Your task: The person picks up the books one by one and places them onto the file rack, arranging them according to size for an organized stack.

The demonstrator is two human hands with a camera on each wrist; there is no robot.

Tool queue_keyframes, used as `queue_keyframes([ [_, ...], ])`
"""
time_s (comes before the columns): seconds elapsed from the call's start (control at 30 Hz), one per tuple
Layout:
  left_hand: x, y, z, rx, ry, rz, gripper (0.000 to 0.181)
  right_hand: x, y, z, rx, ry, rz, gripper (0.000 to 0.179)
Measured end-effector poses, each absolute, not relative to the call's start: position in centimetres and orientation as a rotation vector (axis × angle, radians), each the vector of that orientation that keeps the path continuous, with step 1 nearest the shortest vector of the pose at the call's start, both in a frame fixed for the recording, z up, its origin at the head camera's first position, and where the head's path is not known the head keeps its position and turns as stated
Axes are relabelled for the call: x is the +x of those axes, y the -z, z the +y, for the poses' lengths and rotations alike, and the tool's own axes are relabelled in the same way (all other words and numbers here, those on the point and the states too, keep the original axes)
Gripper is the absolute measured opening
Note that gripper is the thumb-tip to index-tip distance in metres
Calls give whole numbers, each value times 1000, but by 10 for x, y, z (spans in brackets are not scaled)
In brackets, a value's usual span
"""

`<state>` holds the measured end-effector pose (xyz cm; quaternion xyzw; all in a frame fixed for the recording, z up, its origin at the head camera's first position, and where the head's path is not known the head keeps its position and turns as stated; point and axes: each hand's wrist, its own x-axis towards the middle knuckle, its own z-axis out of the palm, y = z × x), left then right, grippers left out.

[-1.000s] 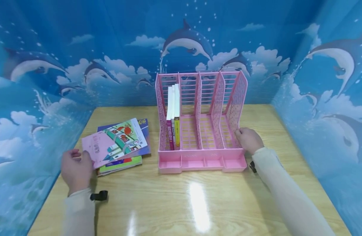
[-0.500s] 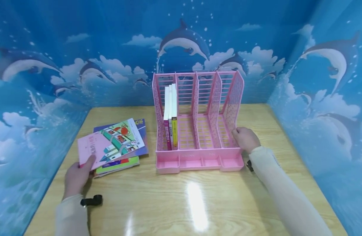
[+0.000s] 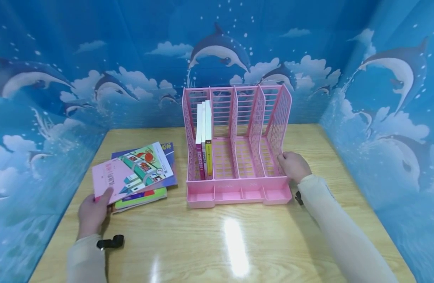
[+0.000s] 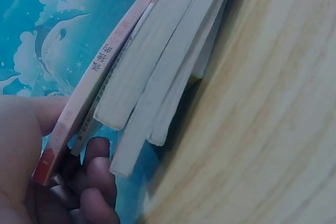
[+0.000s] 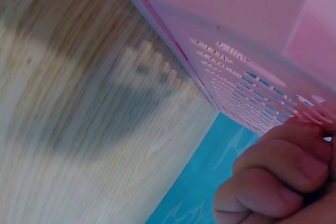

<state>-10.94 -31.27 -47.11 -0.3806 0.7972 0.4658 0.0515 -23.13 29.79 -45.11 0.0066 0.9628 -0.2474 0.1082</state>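
My left hand pinches the lower left corner of a pink picture book with a crab and houses on its cover. The thumb lies on the cover, and in the left wrist view curled fingers show on its underside. Below it are a blue book, a green-edged book and more page blocks. My right hand grips the front edge of the right side wall of a pink desktop book rack. In the rack's leftmost compartment several thin books stand upright.
Small open trays run along the rack's front. The wooden table meets a blue dolphin-print backdrop at the back and sides. A black wrist camera sits on the left cuff.
My left hand has taken hold of the pink book's corner, its thumb coming onto the cover. The right hand keeps its place on the rack. The whole head view has shifted slightly.
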Motion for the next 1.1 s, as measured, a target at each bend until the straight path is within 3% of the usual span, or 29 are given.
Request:
queue_keyframes([
  [0.23, -117, 450, -314, -1226, -1477, 2566, 80, -231, 454, 302, 44, 744, 2824, 50],
  [0.4, -117, 399, -294, -1305, -2130, 2500, 35, -231, 456, 301, 60, 767, 2811, 49],
  [0.5, -117, 375, -266, -1251, -2371, 2707, 25, -232, 458, 299, 51, 771, 2810, 49],
  [0.7, -125, 376, -220, -830, -1883, 3346, 33, -231, 457, 297, 42, 783, 2809, 48],
  [0.83, -136, 393, -218, -618, -1723, 3274, 44, -231, 457, 298, 40, 789, 2811, 50],
  [1.1, -144, 417, -229, -489, -1499, 2794, 82, -234, 453, 301, 29, 785, 2820, 50],
])
